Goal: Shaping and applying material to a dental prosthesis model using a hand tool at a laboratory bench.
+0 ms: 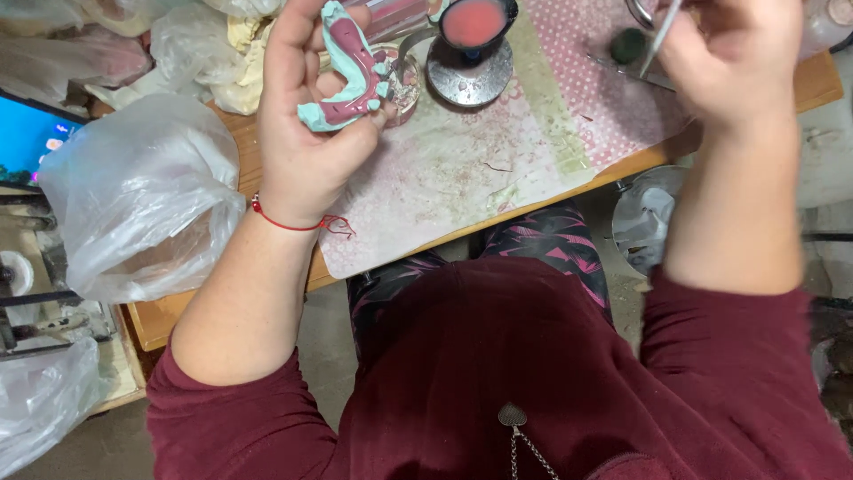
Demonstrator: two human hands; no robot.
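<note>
My left hand (306, 116) grips a turquoise dental cast (354, 76) with pink wax along its arch, held above the table's left part. A red thread bracelet (289, 222) circles that wrist. My right hand (733, 58) is up at the right, its fingers closed around a thin metal hand tool (659, 31) that points upward. The two hands are well apart. Between them stands a small dark bowl of pink material (473, 24) on a round metal base (469, 76).
A stained pink dotted mat (498, 169) covers the wooden table (160, 316). A full clear plastic bag (133, 196) sits at the left edge, with more bags behind. A screen (27, 133) glows at far left. A bin (644, 218) stands under the right side.
</note>
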